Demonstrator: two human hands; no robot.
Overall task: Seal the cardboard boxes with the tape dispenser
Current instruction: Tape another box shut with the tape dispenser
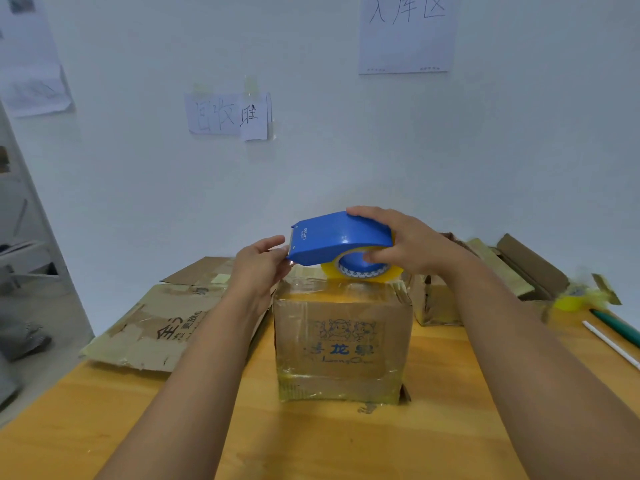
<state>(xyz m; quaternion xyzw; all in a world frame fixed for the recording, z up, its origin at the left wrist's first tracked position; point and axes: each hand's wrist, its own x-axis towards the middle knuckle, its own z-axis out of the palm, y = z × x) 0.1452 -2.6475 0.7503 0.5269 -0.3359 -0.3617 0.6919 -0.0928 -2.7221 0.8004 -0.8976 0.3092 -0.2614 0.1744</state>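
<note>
Upright brown cardboard box (341, 344) w/ blue printed logo on front face, glossy clear tape over top and lower edge, stands at centre of yellow wooden table (433, 427). Blue plastic tape dispenser (337, 242) w/ roll of clear-yellow tape sits on box top, cutter end pointing left. Right hand (407, 242) grips dispenser: fingers curled over top of housing, thumb in roll core. Left hand (261, 263) at cutter end, thumb and fingers pinched close at tape edge; whether tape is actually held, cannot tell. Flattened taped cardboard sheet (166, 327) lies left of box. Second open cardboard box (438, 299) behind right forearm. Green pen (618, 329) and white stick (611, 344) at right table edge. Paper notices (228, 114) on white wall.
</note>
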